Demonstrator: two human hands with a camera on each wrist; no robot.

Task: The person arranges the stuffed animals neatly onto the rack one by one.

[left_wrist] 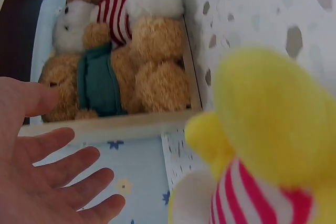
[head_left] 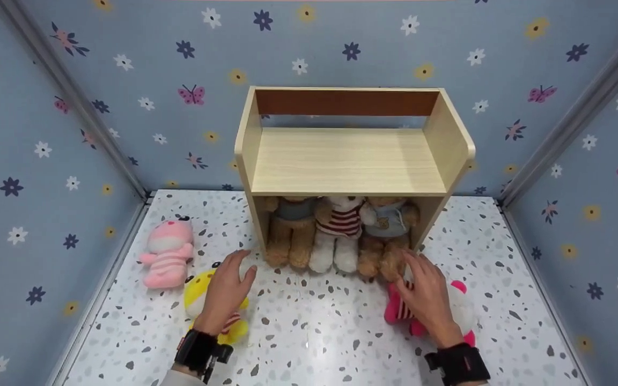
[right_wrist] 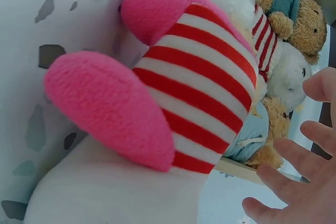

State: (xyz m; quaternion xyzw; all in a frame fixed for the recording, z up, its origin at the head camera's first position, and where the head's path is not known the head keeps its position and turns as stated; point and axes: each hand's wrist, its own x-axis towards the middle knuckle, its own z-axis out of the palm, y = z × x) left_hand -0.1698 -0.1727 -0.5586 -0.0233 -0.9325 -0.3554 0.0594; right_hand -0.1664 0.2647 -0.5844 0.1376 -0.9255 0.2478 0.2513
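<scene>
Three plush toys sit side by side in the lower compartment of a wooden shelf [head_left: 349,161]: a brown bear [left_wrist: 102,80] in a teal top, a white plush [head_left: 336,252] in a striped top, and a brown bear [head_left: 389,220] in a light blue hoodie. My left hand [head_left: 228,292], fingers spread, is over a yellow plush [head_left: 197,289] in front of the shelf's left side. On the right, my right hand [head_left: 427,295] has loosely spread fingers near the hooded bear's feet. It overlaps a pink-and-white plush [right_wrist: 194,77] with red stripes. Both palms hold nothing.
A pink plush [head_left: 168,252] with a striped body lies on the speckled table [head_left: 309,343] at the left. Blue flowered panels [head_left: 341,48] stand behind and at both sides. The shelf's upper level has raised sides.
</scene>
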